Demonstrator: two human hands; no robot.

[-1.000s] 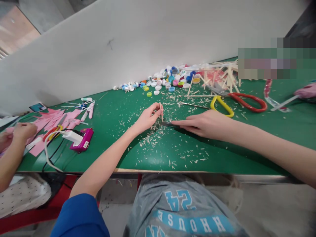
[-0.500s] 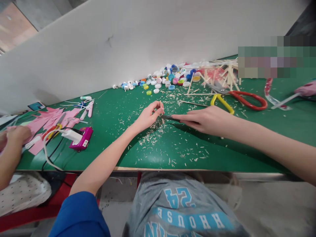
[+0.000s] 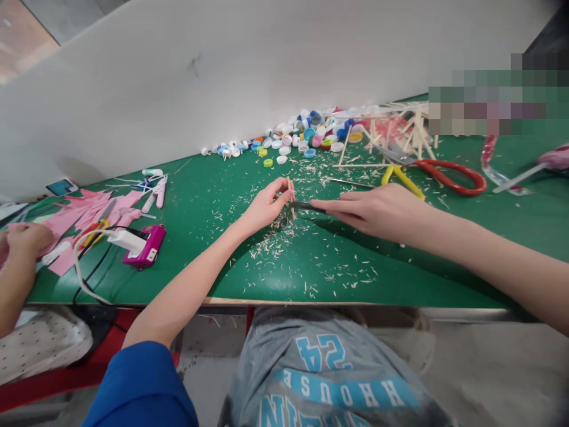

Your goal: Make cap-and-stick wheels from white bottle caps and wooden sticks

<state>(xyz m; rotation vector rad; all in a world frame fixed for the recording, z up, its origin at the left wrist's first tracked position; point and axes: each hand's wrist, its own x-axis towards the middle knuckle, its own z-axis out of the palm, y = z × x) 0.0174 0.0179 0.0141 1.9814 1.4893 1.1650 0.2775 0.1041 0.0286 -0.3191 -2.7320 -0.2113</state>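
Observation:
A thin wooden stick (image 3: 293, 214) stands roughly upright, pinched in the fingers of my left hand (image 3: 265, 207) just above the table. My right hand (image 3: 377, 210) grips a dark, narrow knife (image 3: 303, 206), its index finger stretched along the tool. The knife's tip meets the stick just below my left thumb; the exact contact is too small to make out. Pale wood shavings (image 3: 275, 240) lie scattered beneath and around both hands. A slim metal rod (image 3: 352, 183) rests beyond my right fingers.
Bottle caps (image 3: 309, 135) lie along the wall, beside loose wooden sticks (image 3: 418, 131). Red-handled scissors (image 3: 451, 173) and a yellow-handled tool (image 3: 409, 181) sit past my right hand. Leftward are a magenta power block (image 3: 151, 249), pink sheets (image 3: 73, 219) and another person's hand (image 3: 31, 238).
My right hand has shifted slightly to the right and up with the knife. My left hand keeps its pinch on the stick, and the whole view has moved a little.

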